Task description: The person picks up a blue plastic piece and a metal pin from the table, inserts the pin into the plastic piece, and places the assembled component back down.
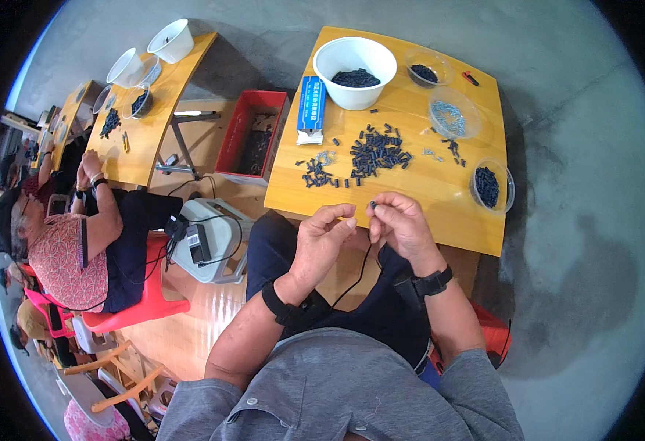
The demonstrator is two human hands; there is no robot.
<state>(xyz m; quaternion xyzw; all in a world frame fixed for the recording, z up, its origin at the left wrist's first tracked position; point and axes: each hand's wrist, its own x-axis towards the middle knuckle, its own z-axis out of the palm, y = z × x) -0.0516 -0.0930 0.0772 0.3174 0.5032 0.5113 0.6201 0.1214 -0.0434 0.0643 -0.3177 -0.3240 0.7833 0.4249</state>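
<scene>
My right hand [403, 224], just past the table's near edge, pinches a small black cylindrical piece [373, 205] between thumb and forefinger. Close beside it is my left hand [320, 244], its thumb and forefinger drawn together; whatever they hold, if anything, is too small to make out. Ahead on the yellow wooden table [432, 214] lies a loose pile of similar black pieces [376, 152]. To its left sits a smaller group of black pieces [315, 176], with tiny silvery parts [326, 157] beside them.
A white tub [326, 70] and a blue box [311, 110] stand at the back. Along the right are clear bowls of black pieces [487, 186] and bluish bits [451, 117]. Left of the table are a red bin [238, 140], a grey stool [219, 257] and a seated person [61, 253].
</scene>
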